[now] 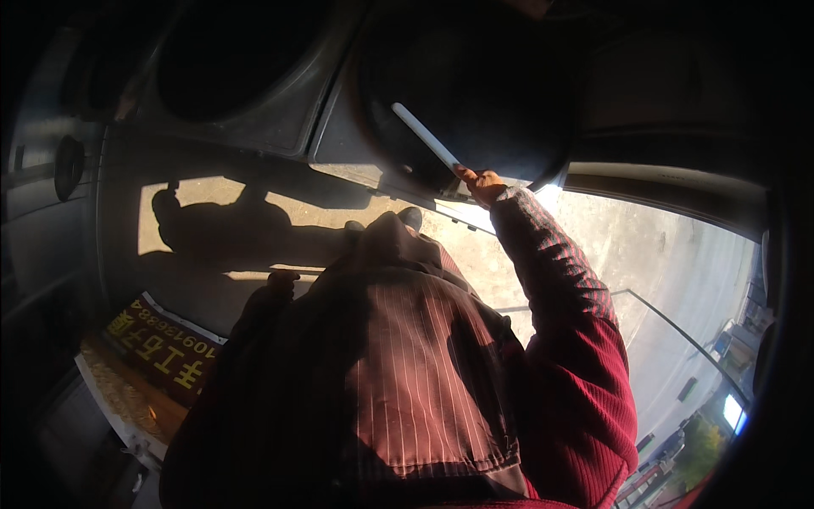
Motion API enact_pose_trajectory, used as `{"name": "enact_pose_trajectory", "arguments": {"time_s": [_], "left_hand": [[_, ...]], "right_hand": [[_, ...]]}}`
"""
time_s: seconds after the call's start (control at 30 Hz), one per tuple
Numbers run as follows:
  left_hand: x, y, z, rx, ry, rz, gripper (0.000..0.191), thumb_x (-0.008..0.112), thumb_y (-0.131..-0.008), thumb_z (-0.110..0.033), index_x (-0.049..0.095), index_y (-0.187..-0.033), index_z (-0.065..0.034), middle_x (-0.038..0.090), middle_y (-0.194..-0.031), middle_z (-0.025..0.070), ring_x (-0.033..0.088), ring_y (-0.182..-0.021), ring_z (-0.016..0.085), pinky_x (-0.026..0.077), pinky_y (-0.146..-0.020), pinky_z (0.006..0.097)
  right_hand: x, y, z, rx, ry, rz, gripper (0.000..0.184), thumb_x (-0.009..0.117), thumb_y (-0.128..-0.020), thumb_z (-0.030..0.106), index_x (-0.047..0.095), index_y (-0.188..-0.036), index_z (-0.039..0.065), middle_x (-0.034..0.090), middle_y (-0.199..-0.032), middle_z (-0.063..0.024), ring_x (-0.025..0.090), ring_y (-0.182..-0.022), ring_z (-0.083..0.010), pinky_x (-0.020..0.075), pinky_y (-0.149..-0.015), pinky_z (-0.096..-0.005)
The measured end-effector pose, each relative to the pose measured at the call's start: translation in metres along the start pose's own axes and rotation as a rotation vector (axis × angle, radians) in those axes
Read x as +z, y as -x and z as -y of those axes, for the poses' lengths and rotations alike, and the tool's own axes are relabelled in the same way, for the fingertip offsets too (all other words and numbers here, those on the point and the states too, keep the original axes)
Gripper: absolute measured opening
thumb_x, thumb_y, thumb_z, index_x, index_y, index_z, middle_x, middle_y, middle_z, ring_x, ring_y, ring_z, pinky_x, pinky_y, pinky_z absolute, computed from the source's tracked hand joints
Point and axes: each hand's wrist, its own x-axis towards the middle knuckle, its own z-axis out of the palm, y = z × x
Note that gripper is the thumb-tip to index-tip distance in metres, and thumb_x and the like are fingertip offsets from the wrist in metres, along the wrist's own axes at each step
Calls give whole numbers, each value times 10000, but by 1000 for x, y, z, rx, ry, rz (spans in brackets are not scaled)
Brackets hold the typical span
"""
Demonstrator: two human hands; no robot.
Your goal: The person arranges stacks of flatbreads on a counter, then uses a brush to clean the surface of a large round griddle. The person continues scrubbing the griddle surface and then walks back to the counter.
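Note:
My right hand [486, 186], in a striped oversleeve, grips one end of a long, pale, flat-looking stick [425, 135] with a rounded tip. The stick slants away to the upper left over a large, dark, round griddle or pan [470, 70]. Deep shadow hides most of that round surface, so I cannot tell whether the stick touches it. My left hand [283, 284] hangs low beside my striped apron [413, 369]. It is dark, with the fingers looking curled, and whether anything is in it does not show.
A second dark round pan [235, 57] sits in the adjoining metal counter [273, 127]. Behind me to the left lies a printed banner [165, 350] bearing writing. Sunlit floor [311, 207] shows beneath the counter's edge. A doorway at right opens onto bright pavement [661, 248].

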Motion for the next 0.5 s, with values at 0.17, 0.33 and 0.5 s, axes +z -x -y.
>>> {"name": "enact_pose_trajectory", "arguments": {"time_s": [0.17, 0.33, 0.5], "left_hand": [[12, 12, 26, 35, 49, -30, 144, 557, -858, -88, 670, -944, -69, 534, -586, 80, 510, -460, 191, 419, -406, 367], [9, 11, 0, -130, 169, -78, 140, 570, -857, -117, 671, -946, -78, 530, -588, 76, 504, -463, 189, 424, -414, 370], [-2, 4, -34, -246, 129, -53, 142, 576, -856, -141, 672, -944, -86, 533, -596, 77, 510, -476, 193, 434, -427, 381]], "right_hand": [[-33, 73, -48, 249, -590, 494, 568, 515, -875, 597, 318, -519, 201, 247, -425, 61, 193, -319, -77, 116, -337, -270], [-41, 85, -60, 363, -522, 8, 547, 576, -845, 574, 530, -585, 95, 356, -411, 22, 297, -310, -95, 194, -323, -287], [-8, 82, -41, -329, -189, 145, 622, 455, -924, 558, 649, -936, -32, 543, -616, -58, 493, -643, -136, 415, -602, -318]]}}
